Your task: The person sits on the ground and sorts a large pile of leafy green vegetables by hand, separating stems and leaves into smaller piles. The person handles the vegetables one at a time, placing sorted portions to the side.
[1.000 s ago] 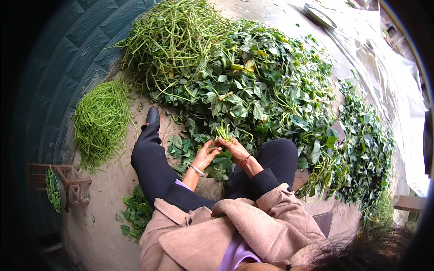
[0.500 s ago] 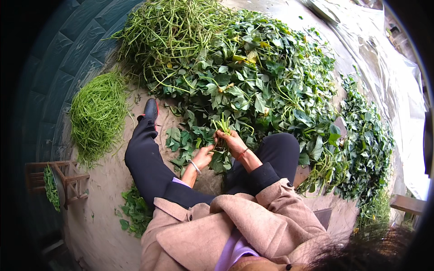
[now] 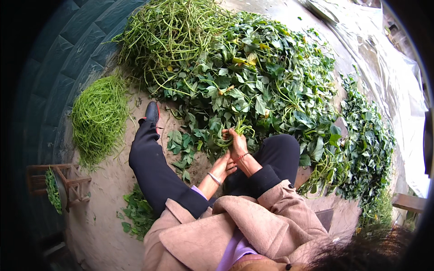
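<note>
Between my knees, my right hand [image 3: 238,145] is closed round a bunch of leafy vine stems [image 3: 244,128]. The pale green stem ends stick up past the fingers, and leaves show on the bunch's left side. My left hand [image 3: 221,166] sits just below, against the heel and wrist of the right one. Its fingers are stretched out and I see nothing in them. A big heap of dark green leafy vines [image 3: 257,86] lies right in front of both hands. Loose leaves [image 3: 180,143] are scattered on the ground to their left.
Bare light-green stems form a mound [image 3: 99,117] at the left. Tangled stems [image 3: 176,31] are piled at the far side. A small wooden stool [image 3: 74,185] stands at the lower left, beside a tray of greens [image 3: 53,192]. Clear plastic sheeting [image 3: 389,72] spreads along the right.
My left hand has moved right and nearer to me, from beside the bunch to the right wrist. The bunch in my right hand has shifted slightly right and tilted.
</note>
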Demonstrator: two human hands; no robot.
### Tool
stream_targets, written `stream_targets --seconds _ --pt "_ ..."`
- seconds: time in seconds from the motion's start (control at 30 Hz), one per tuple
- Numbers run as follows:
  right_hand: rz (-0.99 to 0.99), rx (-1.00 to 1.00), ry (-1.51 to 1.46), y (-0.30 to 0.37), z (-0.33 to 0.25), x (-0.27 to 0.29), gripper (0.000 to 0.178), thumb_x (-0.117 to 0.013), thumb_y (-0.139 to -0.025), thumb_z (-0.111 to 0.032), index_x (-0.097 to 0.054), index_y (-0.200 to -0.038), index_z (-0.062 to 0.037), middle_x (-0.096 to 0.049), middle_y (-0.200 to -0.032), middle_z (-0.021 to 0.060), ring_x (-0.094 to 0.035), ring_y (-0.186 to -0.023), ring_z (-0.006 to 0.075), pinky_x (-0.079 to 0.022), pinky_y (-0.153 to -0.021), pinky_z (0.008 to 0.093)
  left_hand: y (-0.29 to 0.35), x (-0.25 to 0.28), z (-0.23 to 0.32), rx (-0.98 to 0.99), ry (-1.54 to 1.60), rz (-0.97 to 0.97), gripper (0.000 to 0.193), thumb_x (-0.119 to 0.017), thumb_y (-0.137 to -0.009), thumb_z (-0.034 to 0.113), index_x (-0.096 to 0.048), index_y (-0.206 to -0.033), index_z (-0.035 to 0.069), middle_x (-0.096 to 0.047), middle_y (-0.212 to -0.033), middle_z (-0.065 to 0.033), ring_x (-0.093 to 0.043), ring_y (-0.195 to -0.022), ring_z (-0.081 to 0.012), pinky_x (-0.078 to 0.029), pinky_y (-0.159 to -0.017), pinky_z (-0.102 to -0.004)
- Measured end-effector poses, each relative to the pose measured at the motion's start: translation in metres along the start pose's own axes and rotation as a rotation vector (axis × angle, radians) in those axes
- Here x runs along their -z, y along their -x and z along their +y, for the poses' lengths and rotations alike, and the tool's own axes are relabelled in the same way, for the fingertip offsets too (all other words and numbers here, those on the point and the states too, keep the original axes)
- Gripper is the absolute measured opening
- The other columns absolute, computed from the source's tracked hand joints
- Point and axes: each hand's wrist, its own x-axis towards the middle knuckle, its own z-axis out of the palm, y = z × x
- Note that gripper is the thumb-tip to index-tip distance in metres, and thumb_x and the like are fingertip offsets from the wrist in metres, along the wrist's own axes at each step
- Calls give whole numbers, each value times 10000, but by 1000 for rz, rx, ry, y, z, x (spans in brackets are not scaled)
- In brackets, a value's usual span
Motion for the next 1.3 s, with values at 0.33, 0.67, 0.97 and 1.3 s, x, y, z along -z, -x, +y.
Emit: stream_targets --seconds 0.33,0.67,0.97,1.3 --pt "-262 222 158 63 14 -36 181 -580 -881 -62 -643 -1042 -10 -654 -1006 47 -583 -932 130 -444 -856 261 -21 31 23 -432 255 -88 456 -599 -860 410 -566 -1199 106 -588 -1161 -86 -546 -1055 -278 -463 -906 -416" --pt "-418 925 741 74 -7 -47 195 -601 -815 2 -625 -1009 -6 -622 -1083 129 -593 -1014 279 -450 -904 353 11 35 60 -512 493 -453 526 -496 -879 185 -375 -1376 61 -450 -1361 -142 -394 -1281 -307 -301 -1097 -429" --pt "-419 1057 956 76 -10 -46 250 -666 -745 -72 -643 -991 -35 -607 -1011 106 -559 -930 285 -448 -811 375 19 44 70 -497 565 -540 289 -456 -910 205 -594 -1025 -21 -595 -1163 -165 -555 -1074 -263 -419 -988 -391" --pt "-919 786 1340 63 -27 -28 580 -635 -667 15 -540 -1225 -113 -608 -1092 108 -589 -959 305 -477 -798 384 13 60 76 -779 119 259 86 -455 -961 98 -443 -882 64 -405 -683 -13 -436 -573 -130 -511 -613 -328"
